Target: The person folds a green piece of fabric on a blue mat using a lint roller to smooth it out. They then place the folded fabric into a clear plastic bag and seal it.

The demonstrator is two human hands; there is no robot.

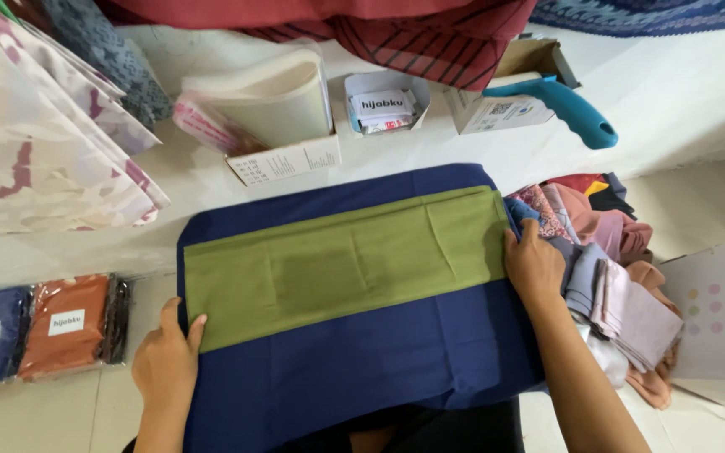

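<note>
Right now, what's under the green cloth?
The green cloth lies folded on a navy cloth, which shows above and below it. The left hand and right hand press its ends. Whatever the navy cloth rests on is covered.

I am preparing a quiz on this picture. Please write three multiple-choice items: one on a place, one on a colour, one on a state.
1. Where does the green cloth lie?
A. on the blue cloth
B. inside a box
C. on the floor

2. What colour is the handle at the top right?
A. red
B. teal
C. black

3. How is the green cloth?
A. crumpled
B. rolled up
C. folded into a flat band

Answers: 1 A, blue shows above and below it. 2 B, it is plainly teal. 3 C, the left hand and right hand hold its ends flat.
</note>
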